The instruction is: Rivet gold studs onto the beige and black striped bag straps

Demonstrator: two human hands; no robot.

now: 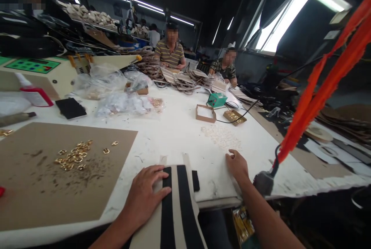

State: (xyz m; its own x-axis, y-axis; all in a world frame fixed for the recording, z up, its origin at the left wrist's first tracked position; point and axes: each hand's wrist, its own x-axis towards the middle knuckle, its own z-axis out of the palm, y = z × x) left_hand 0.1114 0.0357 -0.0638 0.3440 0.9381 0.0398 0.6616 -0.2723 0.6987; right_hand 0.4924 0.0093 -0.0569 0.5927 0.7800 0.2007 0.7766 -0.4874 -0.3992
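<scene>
A long beige panel point(174, 202) with two black stripes lies at the table's front edge and runs down toward me. My left hand point(146, 189) rests flat on its left side, fingers stretched over the nearer black stripe. Two pale narrow tabs stick out past the panel's far end. A small black rectangle point(195, 180) lies against its right edge. My right hand point(237, 167) is low over the white table, fingers bent and drawn together, beside many scattered small whitish pieces point(222, 137). Whatever its fingertips hold, if anything, is too small to make out.
Gold metal rings point(75, 155) lie on a brown board point(116, 164) at left. Beyond are plastic bags point(121, 102), a red-and-white bottle point(36, 94), a green box point(216, 99) and small cartons point(205, 113). Orange strips point(321, 83) hang at right. Two people sit across the table.
</scene>
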